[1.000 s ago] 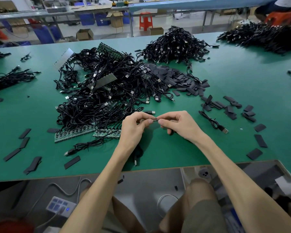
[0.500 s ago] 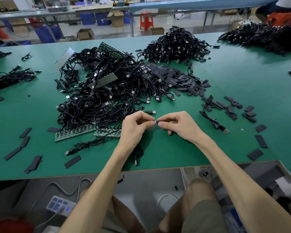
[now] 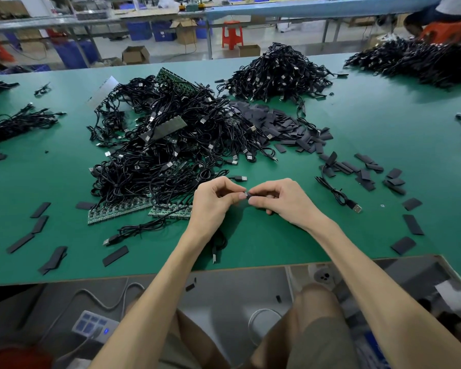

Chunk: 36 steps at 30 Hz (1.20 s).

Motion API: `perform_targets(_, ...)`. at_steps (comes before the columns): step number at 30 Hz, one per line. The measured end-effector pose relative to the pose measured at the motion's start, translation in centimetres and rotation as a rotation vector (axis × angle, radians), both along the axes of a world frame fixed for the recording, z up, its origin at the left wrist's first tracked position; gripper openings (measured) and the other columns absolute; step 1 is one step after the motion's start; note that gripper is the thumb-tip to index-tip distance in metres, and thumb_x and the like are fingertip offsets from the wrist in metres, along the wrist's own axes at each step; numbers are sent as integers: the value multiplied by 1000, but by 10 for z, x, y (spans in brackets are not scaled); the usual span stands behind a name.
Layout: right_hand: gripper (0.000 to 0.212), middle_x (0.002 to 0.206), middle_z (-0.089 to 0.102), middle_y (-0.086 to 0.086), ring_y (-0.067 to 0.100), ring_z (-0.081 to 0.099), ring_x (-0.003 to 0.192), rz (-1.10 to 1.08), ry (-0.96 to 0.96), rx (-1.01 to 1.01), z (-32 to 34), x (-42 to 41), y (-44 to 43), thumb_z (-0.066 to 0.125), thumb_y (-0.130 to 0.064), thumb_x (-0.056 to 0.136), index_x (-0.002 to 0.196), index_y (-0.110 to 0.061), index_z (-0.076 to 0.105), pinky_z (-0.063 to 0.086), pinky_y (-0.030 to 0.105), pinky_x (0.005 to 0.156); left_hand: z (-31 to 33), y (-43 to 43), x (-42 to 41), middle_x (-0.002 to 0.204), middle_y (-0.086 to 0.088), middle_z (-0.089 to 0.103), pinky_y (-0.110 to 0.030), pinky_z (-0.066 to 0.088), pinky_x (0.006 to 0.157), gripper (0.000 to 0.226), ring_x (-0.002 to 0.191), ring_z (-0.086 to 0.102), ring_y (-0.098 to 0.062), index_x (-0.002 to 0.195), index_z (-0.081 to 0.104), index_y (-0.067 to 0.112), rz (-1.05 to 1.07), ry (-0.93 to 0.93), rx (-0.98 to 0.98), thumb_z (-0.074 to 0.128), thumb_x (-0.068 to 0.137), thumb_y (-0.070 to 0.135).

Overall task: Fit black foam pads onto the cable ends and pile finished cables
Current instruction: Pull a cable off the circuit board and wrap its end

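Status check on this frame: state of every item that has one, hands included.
left hand, pinching the cable end
right hand, pinching that end from the other side; pad there too small to tell
held cable, drooping under the left hand onto the table
big cable heap, tangled, lying over circuit boards
far cable heap, piled, nobody touching it
foam pads, loose, flat, scattered at right
single cable, bundled, lying right of the hands

Bare forearms (image 3: 168,272), left hand (image 3: 214,201) and right hand (image 3: 284,202) with short nails, grey-olive shorts (image 3: 321,342), bare knees (image 3: 314,295)
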State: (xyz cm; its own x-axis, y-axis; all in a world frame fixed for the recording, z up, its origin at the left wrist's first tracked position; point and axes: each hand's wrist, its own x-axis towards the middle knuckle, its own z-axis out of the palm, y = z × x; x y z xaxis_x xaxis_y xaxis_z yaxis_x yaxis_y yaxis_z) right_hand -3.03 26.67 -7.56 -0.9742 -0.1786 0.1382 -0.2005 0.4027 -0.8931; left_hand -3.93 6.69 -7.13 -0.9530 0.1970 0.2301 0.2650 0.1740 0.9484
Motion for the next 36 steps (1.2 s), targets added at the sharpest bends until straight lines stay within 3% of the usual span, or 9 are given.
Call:
perform_targets(7, 14, 72, 69, 20, 9, 51, 54, 0, 6, -14, 2, 2, -1, 81, -21, 87, 89, -34, 78, 49, 21, 57, -2, -2, -1, 80, -9, 75, -40, 57, 74, 8, 71, 67, -18, 83, 73, 8, -44, -4, -39, 80, 83, 4)
perform_targets(10, 16, 69, 69, 14, 7, 53, 52, -18, 32, -24, 2, 3, -2, 80, -21, 88, 87, -37, 77, 46, 16, 55, -1, -2, -1, 80, -11, 74, -41, 56, 73, 7, 70, 67, -19, 85, 74, 7, -55, -1, -28, 81, 84, 6)
perform_targets(14, 8, 69, 72, 2, 12, 57, 53, -12, 27, -50, 3, 3, -2, 76, -25, 92, 87, -30, 79, 47, 20, 58, -2, -2, 0, 81, -6, 75, -35, 57, 71, 5, 70, 67, -20, 88, 75, 10, -47, 2, 8, 80, 86, 10)
perform_targets(18, 27, 64, 69, 0, 12, 55, 51, -29, 32, -54, 5, 3, -3, 67, -31, 99, 75, -20, 76, 45, 19, 58, -2, 0, -1, 86, -3, 76, -43, 57, 73, 5, 73, 68, -31, 91, 73, 14, -66, 29, -38, 77, 90, 17)
perform_targets(22, 43, 53, 61, -8, 9, 53, 49, -74, 33, -32, 5, 3, -5, 63, -35, 101, 64, -15, 66, 42, 18, 57, -1, 2, 0, 83, 4, 72, -37, 54, 68, 10, 68, 68, -19, 90, 70, 19, -57, 59, -113, 79, 88, 22)
perform_targets(25, 39, 56, 61, -9, 9, 52, 50, -72, 32, -26, 6, 3, -5, 63, -35, 101, 63, -29, 67, 43, 19, 57, 0, 4, 1, 83, 7, 71, -35, 53, 65, 10, 70, 67, -21, 90, 70, 18, -29, 89, -148, 80, 88, 21)
perform_targets(28, 31, 60, 62, -6, 10, 51, 51, -54, 12, -57, 6, 2, -5, 65, -32, 100, 70, -34, 73, 43, 20, 55, 0, 7, 3, 84, 6, 71, -25, 50, 64, 9, 69, 62, -13, 90, 71, 17, 15, 126, -191, 79, 88, 20)
perform_targets(31, 24, 58, 58, -8, 11, 49, 51, -28, -10, -93, 7, 1, -3, 67, -28, 99, 77, -28, 76, 41, 20, 52, 1, 7, 3, 88, 6, 71, -20, 47, 64, 9, 69, 59, -6, 91, 72, 17, 22, 149, -216, 79, 88, 20)
perform_targets(36, 20, 58, 58, -6, 12, 49, 51, -5, -34, -119, 7, 1, 0, 70, -28, 97, 83, -18, 78, 40, 20, 51, 1, 5, 3, 80, 8, 71, -17, 43, 61, 7, 64, 62, -11, 86, 74, 22, 22, 159, -207, 81, 86, 21)
